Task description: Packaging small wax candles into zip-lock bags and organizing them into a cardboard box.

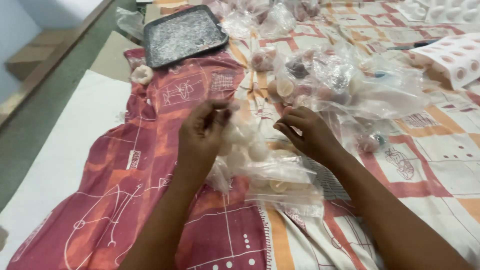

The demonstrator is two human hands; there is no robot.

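A: Black and rectangular, the metal tray [184, 34] dusted with white powder sits far left at the top of the red-and-cream patterned cloth [125, 165]. What does the left hand [202, 135] hold?

B: Its fingers are pinched shut on the mouth of a clear plastic bag of pale round pieces [247, 150], lying between both hands.

A: And the right hand [307, 132]?

B: Fingers curled on the same bag's edge, gripping film. I'd judge it best to hold the opening taut, so nothing spills. More filled clear bags [330, 80] lie beyond, right.

Left hand [202, 131] raised, fingertips pinched — right hand [306, 134] curled alongside.
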